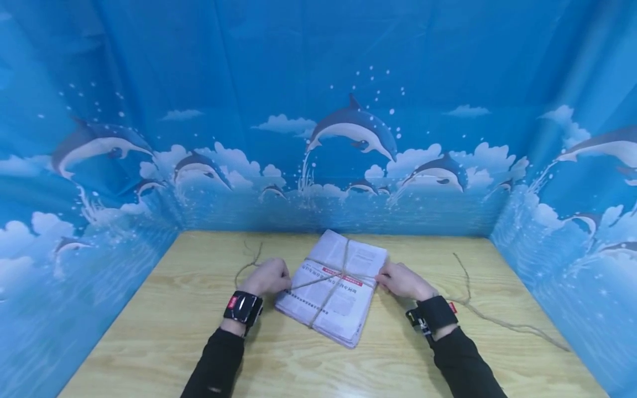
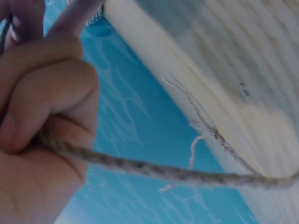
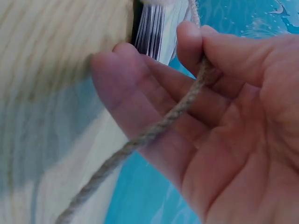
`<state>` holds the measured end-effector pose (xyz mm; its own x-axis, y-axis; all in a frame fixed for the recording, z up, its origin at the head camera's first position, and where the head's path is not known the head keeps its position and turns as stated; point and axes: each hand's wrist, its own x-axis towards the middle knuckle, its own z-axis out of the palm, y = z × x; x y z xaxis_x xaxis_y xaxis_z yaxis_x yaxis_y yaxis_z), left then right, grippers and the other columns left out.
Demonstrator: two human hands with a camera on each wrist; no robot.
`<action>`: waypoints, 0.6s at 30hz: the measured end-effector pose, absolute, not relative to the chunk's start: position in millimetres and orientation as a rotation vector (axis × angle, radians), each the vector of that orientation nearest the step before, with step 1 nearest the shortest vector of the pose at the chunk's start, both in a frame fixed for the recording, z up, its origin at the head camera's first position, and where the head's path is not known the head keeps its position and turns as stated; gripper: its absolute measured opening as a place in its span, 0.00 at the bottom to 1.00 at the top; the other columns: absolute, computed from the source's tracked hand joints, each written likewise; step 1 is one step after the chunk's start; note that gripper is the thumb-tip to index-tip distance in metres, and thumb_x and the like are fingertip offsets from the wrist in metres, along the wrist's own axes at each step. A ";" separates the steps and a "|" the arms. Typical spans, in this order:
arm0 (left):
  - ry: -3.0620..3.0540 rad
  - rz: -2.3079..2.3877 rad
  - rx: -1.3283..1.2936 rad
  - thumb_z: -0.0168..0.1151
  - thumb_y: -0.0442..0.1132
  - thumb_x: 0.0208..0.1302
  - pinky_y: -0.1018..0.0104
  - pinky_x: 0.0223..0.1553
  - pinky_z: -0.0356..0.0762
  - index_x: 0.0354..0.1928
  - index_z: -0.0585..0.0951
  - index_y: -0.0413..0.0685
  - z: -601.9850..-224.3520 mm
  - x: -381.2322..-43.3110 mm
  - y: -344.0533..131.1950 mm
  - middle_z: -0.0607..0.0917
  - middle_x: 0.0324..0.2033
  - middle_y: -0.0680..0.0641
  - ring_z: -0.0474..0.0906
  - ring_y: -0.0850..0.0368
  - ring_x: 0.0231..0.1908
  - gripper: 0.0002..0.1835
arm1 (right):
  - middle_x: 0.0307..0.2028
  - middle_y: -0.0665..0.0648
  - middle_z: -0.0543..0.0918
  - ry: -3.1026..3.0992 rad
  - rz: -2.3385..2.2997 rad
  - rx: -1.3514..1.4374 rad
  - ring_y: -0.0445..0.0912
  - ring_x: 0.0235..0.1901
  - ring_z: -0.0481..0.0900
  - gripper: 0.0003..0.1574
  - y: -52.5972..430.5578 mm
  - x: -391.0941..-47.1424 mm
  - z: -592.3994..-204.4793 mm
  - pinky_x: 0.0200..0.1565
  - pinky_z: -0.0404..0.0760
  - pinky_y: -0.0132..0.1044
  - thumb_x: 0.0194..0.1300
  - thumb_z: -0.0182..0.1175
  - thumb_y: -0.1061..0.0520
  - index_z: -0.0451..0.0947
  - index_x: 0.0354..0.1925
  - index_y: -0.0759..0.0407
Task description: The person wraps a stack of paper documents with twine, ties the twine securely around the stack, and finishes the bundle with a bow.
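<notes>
A stack of folded newspapers [image 1: 343,309] lies at an angle on the table, with twine [image 1: 325,301] wrapped round it both ways and crossing near the middle of the top. At the stack's left edge my left hand [image 1: 269,276] grips one end of the twine in curled fingers; in the left wrist view the twine [image 2: 163,171] runs out from the fist. My right hand [image 1: 402,281], by the right edge, pinches the other end between thumb and index finger. Its other fingers are loosely extended in the right wrist view, the twine [image 3: 154,130] passing across them.
The wooden table [image 1: 164,331] is bounded at the back and sides by a blue dolphin-print curtain [image 1: 278,50]. A long loose tail of twine [image 1: 507,323] trails over the table to the right, and a shorter frayed tail [image 1: 255,260] lies beyond the left hand.
</notes>
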<state>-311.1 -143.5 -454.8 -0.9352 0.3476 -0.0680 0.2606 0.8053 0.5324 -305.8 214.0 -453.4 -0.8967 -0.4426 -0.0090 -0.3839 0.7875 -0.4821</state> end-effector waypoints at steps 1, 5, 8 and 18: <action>2.803 0.804 0.500 0.66 0.37 0.54 0.71 0.11 0.51 0.06 0.66 0.55 -454.9 -310.2 -143.0 0.60 0.06 0.60 0.56 0.65 0.09 0.24 | 0.17 0.52 0.75 2.851 -0.734 -0.655 0.39 0.16 0.66 0.20 213.9 -305.9 -453.6 0.21 0.65 0.31 0.74 0.52 0.58 0.77 0.24 0.61; 2.614 0.865 0.603 0.68 0.36 0.50 0.72 0.13 0.51 0.07 0.72 0.51 -455.8 -307.2 -138.0 0.67 0.06 0.58 0.56 0.66 0.10 0.20 | 0.17 0.53 0.74 2.805 -0.804 -0.557 0.40 0.15 0.67 0.19 214.0 -307.8 -455.3 0.20 0.66 0.31 0.74 0.50 0.60 0.77 0.26 0.63; 2.496 0.903 0.650 0.69 0.37 0.54 0.73 0.15 0.53 0.13 0.81 0.44 -456.0 -306.6 -136.2 0.77 0.10 0.51 0.59 0.66 0.12 0.14 | 0.20 0.54 0.76 2.815 -0.826 -0.513 0.41 0.16 0.68 0.18 213.6 -309.6 -456.8 0.22 0.67 0.32 0.75 0.49 0.61 0.79 0.29 0.62; 2.636 0.834 0.666 0.51 0.38 0.74 0.66 0.28 0.71 0.33 0.83 0.44 -450.7 -307.4 -140.8 0.83 0.26 0.44 0.76 0.53 0.25 0.13 | 0.19 0.51 0.75 2.900 -0.808 -0.483 0.41 0.17 0.67 0.13 208.9 -310.2 -461.7 0.23 0.66 0.33 0.74 0.52 0.58 0.81 0.33 0.56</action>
